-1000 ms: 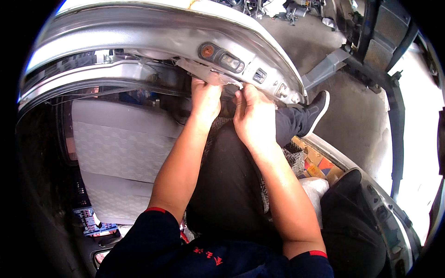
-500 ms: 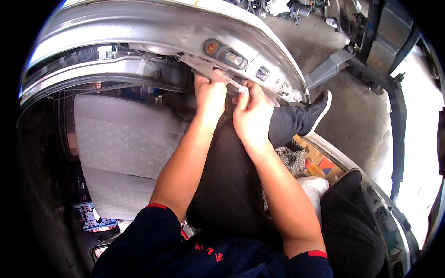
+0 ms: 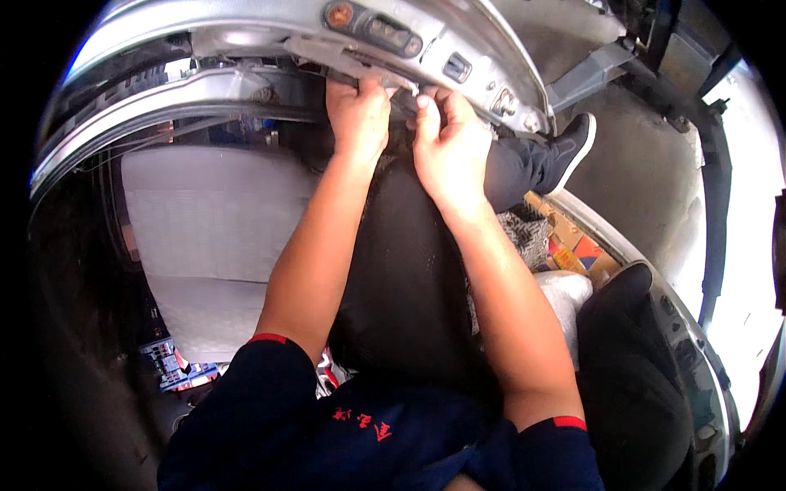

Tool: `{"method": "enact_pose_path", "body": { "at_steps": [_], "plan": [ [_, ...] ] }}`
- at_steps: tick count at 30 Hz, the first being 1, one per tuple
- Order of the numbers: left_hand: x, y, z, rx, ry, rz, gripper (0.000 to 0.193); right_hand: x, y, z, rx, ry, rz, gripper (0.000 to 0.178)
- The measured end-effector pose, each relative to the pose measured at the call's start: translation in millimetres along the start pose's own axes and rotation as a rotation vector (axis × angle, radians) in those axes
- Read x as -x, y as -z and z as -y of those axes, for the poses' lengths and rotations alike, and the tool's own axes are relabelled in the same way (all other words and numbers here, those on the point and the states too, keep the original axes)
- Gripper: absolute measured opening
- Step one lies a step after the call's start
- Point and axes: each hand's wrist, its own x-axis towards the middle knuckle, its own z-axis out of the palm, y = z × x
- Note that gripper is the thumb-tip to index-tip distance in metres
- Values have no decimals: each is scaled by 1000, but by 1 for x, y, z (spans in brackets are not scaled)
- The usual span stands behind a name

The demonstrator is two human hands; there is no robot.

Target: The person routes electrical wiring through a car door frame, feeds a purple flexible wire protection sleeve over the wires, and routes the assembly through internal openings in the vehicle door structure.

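A silver vehicle body panel [image 3: 270, 41] curves across the top of the picture, with a pale, film-like strip [image 3: 344, 59] along its inner edge. My left hand [image 3: 359, 123] is closed at this strip, thumb up, its other fingers tucked out of sight behind the edge. Close to its right, my right hand [image 3: 454, 143] has thumb and forefinger pinched together just under the panel. What lies in that pinch is too small and blurred to name. Something whitish shows in the gap between the hands.
Above the hands, the panel carries an oblong lamp fitting [image 3: 393, 34] and a small square opening [image 3: 458, 67]. A grey seat [image 3: 217, 221] stands at left. My black-trousered leg [image 3: 401, 270] lies below my hands. Cardboard boxes [image 3: 565, 237] and a white bag [image 3: 565, 299] lie at right.
The panel and both hands now appear higher in the picture as the view has shifted. Both hands stay closed at the panel's edge, and the right-hand fingers have changed their pinch slightly.
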Motion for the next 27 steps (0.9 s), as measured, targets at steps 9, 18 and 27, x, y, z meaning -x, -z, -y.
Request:
{"method": "enact_pose_path", "body": {
  "at_steps": [9, 18, 27],
  "plan": [
    [1, 2, 4, -40, -81, 138, 33, 1, 17, -3, 95, 14, 8, 18],
    [-7, 4, 6, -26, -89, 101, 34, -4, 18, -2, 90, 71, -27, 16],
    [-1, 9, 2, 89, 105, 99, 35, -4, 26, -7, 79, 56, -1, 16]
  ]
}}
